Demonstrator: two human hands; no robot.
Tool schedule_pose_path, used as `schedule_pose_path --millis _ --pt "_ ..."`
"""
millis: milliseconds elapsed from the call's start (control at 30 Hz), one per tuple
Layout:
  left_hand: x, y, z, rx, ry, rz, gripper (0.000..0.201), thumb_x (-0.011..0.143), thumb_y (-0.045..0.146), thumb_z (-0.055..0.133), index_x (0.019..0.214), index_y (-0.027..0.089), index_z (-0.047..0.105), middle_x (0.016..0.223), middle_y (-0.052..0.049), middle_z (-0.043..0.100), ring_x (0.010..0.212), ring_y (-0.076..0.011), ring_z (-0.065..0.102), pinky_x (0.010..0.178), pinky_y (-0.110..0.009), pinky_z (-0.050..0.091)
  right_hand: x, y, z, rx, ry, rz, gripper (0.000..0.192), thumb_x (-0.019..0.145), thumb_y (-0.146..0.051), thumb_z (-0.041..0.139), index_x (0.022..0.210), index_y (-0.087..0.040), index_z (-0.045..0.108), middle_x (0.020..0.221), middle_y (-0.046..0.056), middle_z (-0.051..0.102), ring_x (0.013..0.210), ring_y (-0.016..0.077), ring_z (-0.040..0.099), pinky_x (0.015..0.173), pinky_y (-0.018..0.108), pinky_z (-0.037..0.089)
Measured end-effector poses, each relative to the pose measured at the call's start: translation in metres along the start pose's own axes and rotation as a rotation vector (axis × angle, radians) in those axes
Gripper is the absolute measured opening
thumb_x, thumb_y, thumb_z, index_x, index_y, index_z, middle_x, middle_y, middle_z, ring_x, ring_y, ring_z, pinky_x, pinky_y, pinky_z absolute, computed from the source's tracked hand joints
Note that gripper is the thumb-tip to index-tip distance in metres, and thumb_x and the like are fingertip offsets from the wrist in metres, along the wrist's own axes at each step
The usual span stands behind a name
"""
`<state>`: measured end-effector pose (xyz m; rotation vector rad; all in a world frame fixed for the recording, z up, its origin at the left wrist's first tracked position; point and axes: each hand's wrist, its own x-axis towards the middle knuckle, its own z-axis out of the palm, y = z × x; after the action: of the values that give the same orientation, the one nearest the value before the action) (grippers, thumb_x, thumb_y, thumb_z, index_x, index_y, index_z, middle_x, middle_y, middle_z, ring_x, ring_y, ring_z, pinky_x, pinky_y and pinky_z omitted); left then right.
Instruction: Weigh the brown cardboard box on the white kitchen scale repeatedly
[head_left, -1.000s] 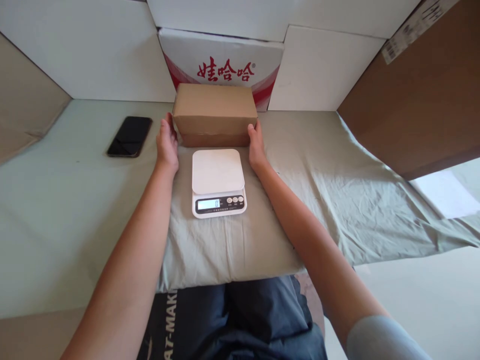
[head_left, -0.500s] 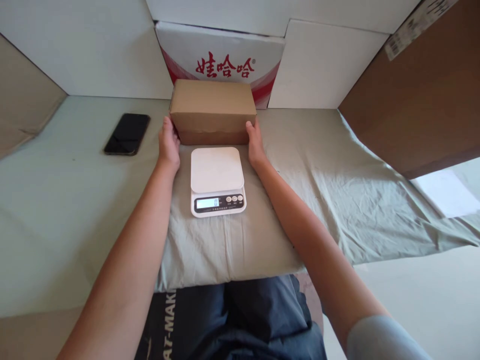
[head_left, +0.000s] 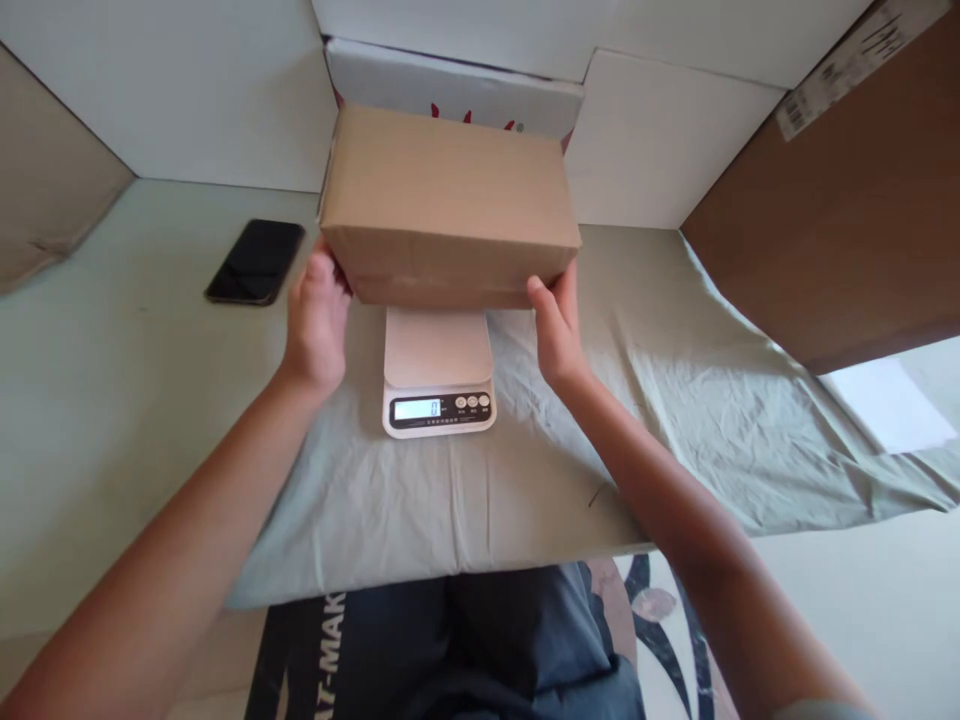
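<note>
- Left hand is gripping the left end of a small brown carton, wrist bending upward, forearm slanting in from the lower left.
- Right hand is gripping the right end, its thumb lying against the lower front face, forearm slanting in from the lower right.
- Fingers of both hands are pressing on the carton from opposite ends; most are hiding behind or under it, so cannot tell whether they are spreading or lying together.
- Carton is hanging between the hands, tilting slightly down to the right, and covering the far part of a white scale's plate from this view.
- Carton is showing a closed top; contents are staying out of sight.
- Scale is sitting on a pale green cloth, its display reading 0.
- White box with red lettering is standing behind, partly hiding behind the carton; inside not visible.
- Large brown box is standing at right, bearing a label; inside not visible. White sheet is lying near its lower edge.
- Dark phone is lying left of the carton, near the left hand.
</note>
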<state>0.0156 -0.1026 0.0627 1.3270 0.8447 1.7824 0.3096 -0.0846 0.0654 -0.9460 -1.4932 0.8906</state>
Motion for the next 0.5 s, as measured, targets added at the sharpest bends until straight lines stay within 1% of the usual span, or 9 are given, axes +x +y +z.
schedule_pose_path --millis 100,200,267,300,400,500 --pt "-0.041 0.019 0.001 0.039 -0.021 0.012 0.075 0.104 0.101 0.075 0.135 0.036 0.096 0.156 -0.010 0.088 0.193 -0.0484 0.045 0.161 -0.064 0.040 -0.038 -0.015 -0.005 -0.053 0.007 0.001 0.103 0.101 -0.103 0.068 0.187 -0.047 0.054 0.189 0.008 0.070 0.195 0.0389 0.049 0.167 0.064 0.038" --pt "-0.066 0.025 -0.001 0.077 -0.004 0.025 0.068 0.109 0.095 0.066 0.143 0.045 0.098 0.156 -0.006 0.090 0.192 -0.0461 0.047 0.161 -0.065 0.041 -0.061 -0.020 0.000 -0.075 0.012 0.013 0.103 0.101 -0.103 0.065 0.187 -0.048 0.051 0.183 0.011 0.074 0.188 0.0408 0.057 0.163 0.067 0.045" --pt "-0.073 0.026 -0.001 0.089 0.008 0.027 0.067 0.109 0.093 0.064 0.146 0.049 0.098 0.155 -0.004 0.091 0.193 -0.0446 0.048 0.161 -0.065 0.041 -0.069 -0.020 0.003 -0.063 0.017 0.023 0.100 0.102 -0.099 0.067 0.187 -0.049 0.052 0.180 0.012 0.076 0.183 0.0418 0.061 0.161 0.069 0.048" --pt "-0.076 0.027 -0.001 0.091 0.015 0.024 0.067 0.109 0.093 0.063 0.146 0.048 0.098 0.154 -0.004 0.091 0.192 -0.0448 0.048 0.161 -0.064 0.041 -0.072 -0.020 0.005 -0.056 0.019 0.026 0.097 0.103 -0.097 0.068 0.186 -0.049 0.052 0.178 0.012 0.076 0.182 0.0422 0.062 0.160 0.070 0.049" --pt "-0.081 0.028 0.000 0.094 0.050 0.007 0.067 0.108 0.092 0.064 0.138 0.045 0.101 0.147 -0.007 0.093 0.188 -0.0484 0.053 0.160 -0.065 0.041 -0.079 -0.017 0.006 -0.056 0.017 0.034 0.094 0.105 -0.092 0.068 0.186 -0.047 0.053 0.175 0.014 0.078 0.178 0.0435 0.064 0.157 0.072 0.052" --pt "-0.086 0.029 0.001 0.098 0.071 -0.020 0.066 0.107 0.093 0.065 0.135 0.046 0.102 0.142 -0.008 0.091 0.186 -0.0504 0.054 0.158 -0.067 0.043 -0.084 -0.015 0.005 -0.072 0.018 0.053 0.092 0.104 -0.092 0.065 0.184 -0.046 0.055 0.170 0.015 0.080 0.173 0.0440 0.068 0.153 0.072 0.056"
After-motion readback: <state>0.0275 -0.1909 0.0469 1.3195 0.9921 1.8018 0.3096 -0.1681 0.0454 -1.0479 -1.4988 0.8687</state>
